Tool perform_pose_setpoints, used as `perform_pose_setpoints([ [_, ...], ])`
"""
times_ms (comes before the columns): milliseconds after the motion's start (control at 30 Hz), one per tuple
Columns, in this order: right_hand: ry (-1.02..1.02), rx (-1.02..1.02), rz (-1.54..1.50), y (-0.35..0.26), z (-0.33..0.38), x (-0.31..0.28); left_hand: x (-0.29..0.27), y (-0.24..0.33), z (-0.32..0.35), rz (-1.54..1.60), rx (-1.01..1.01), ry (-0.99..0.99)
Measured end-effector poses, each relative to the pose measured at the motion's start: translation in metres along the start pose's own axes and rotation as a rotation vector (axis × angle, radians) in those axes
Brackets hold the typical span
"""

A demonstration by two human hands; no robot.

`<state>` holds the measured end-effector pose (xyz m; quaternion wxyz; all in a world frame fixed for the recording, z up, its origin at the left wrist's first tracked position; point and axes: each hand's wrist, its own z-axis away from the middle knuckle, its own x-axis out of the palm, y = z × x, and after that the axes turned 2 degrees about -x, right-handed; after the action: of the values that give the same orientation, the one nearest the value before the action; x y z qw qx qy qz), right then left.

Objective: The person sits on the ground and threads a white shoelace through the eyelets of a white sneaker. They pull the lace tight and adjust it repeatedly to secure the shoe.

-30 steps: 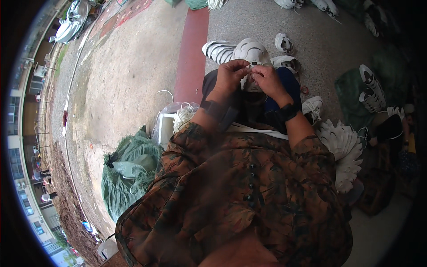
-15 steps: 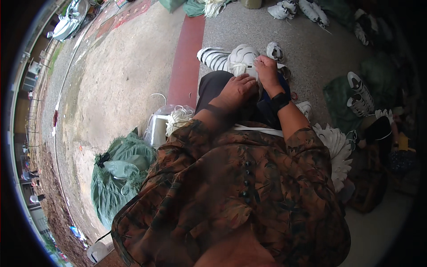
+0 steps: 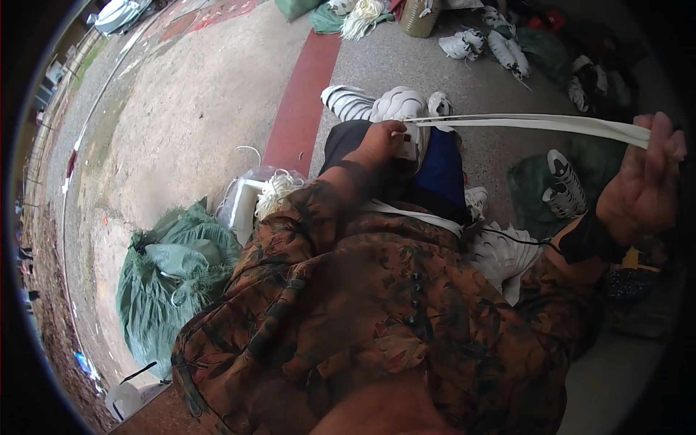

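My left hand (image 3: 378,145) is closed on a white shoe upper (image 3: 410,143) that lies over my knees. A long white shoelace (image 3: 536,123) runs taut from that upper, its strands spreading into a flat band toward the right. Its far end is gripped in the fingers of my right hand (image 3: 645,181), out at the far right. Just past my knees lie more white uppers with dark stripes (image 3: 348,103), one of them a rounded, layered stack (image 3: 400,104). A small white upper (image 3: 439,104) is beside them.
At my left are a clear bag with a bundle of white laces (image 3: 279,190) and a green woven sack (image 3: 177,283). Striped uppers (image 3: 565,185) rest on green cloth at the right. A fanned white stack (image 3: 500,254) sits by my right side. More uppers (image 3: 507,51) lie farther off.
My right hand has swung from the upper out to the far right, drawing the lace into a long taut line. My left hand stays at the upper, its fingers now closed there.
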<state>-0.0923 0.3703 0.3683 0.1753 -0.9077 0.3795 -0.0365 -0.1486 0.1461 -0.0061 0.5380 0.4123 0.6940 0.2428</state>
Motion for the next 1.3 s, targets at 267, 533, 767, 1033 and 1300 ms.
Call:
perform_pose_setpoints([
  [267,-0.055,0.247,0.154,-0.045,0.034,-0.008,0.013,-0.017,-0.046,-0.525,0.02,-0.015],
  [533,0.032,0.229,0.478,-0.059,0.054,-0.011,-0.026,0.049,-0.057,-0.634,0.073,-0.346],
  [767,0.055,0.278,0.457,-0.063,0.059,-0.021,-0.007,0.012,-0.073,-0.556,0.208,-0.173],
  [1033,0.156,0.166,0.703,-0.056,0.065,-0.004,0.009,0.009,-0.072,-0.628,-0.123,-0.203],
  [1300,0.202,0.271,0.314,-0.041,0.042,0.014,0.02,-0.017,-0.057,-0.216,-0.123,0.132],
])
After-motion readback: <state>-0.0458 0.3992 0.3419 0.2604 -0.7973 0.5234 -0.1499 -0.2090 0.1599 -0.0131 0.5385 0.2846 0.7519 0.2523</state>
